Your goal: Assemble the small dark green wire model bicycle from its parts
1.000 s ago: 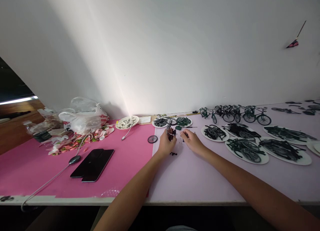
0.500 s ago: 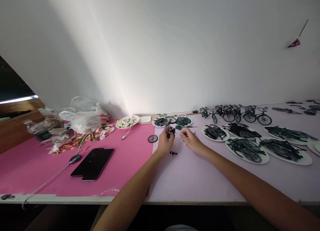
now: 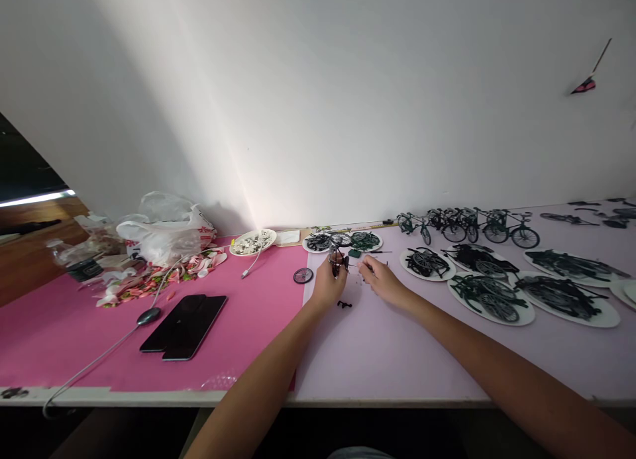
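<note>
My left hand [image 3: 328, 285] is closed around a small dark model bicycle [image 3: 340, 240], partly hidden by the fingers, with one wheel standing out beyond them. Just to its right, the fingers of my right hand [image 3: 378, 279] are pinched together beside the bicycle; what they hold is too small and dark to make out. A loose spoked wheel [image 3: 303, 275] lies left of my left hand. Below the hands is a small black part [image 3: 344, 305] on the pale sheet. Tiny bits are scattered between the hands.
Finished-looking model bicycles [image 3: 511, 228] stand along the wall. White plates of dark bicycle parts [image 3: 491, 299] fill the right side. On the pink sheet are a plate of pale pieces [image 3: 253, 243], black phones [image 3: 186, 326], a cable [image 3: 119, 338] and a plastic bag [image 3: 166, 228].
Both hands stay in nearly the same place, with only a very slight shift of the right fingers. Nothing else has visibly moved.
</note>
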`<move>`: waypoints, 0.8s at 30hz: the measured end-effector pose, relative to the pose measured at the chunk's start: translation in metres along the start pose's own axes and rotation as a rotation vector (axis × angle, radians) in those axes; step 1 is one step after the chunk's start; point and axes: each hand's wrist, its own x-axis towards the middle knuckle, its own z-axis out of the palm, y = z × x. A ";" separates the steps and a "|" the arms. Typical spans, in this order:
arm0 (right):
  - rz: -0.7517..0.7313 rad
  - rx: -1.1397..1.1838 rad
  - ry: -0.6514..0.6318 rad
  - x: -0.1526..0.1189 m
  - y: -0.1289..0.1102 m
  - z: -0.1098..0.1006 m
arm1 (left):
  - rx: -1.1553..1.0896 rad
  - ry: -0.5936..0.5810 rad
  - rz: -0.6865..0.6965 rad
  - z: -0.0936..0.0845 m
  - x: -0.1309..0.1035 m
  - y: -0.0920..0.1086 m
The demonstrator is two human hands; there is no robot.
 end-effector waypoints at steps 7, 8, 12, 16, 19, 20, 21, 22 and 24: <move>0.001 -0.003 -0.007 0.001 0.001 0.000 | -0.005 -0.001 -0.002 0.000 -0.001 0.000; 0.004 -0.005 -0.008 0.001 0.001 0.000 | -0.006 -0.001 -0.002 0.000 -0.001 0.000; 0.008 -0.021 -0.008 0.001 0.002 0.000 | 0.002 -0.004 0.012 0.000 0.000 0.000; 0.014 -0.023 -0.012 0.002 0.003 0.000 | 0.014 -0.011 0.012 -0.001 0.000 0.002; 0.014 -0.014 -0.019 0.002 0.004 0.000 | 0.012 -0.011 0.012 -0.001 0.000 0.003; 0.013 -0.012 -0.018 0.002 0.004 0.000 | 0.012 -0.009 0.014 -0.001 0.000 0.003; 0.012 -0.011 -0.019 0.002 0.005 0.000 | 0.013 -0.009 0.018 -0.001 0.000 0.002; 0.012 -0.010 -0.018 0.002 0.005 0.000 | 0.014 -0.007 0.021 -0.001 0.000 0.002; 0.010 -0.002 -0.014 0.002 0.006 0.000 | 0.012 -0.001 0.026 0.000 0.000 0.001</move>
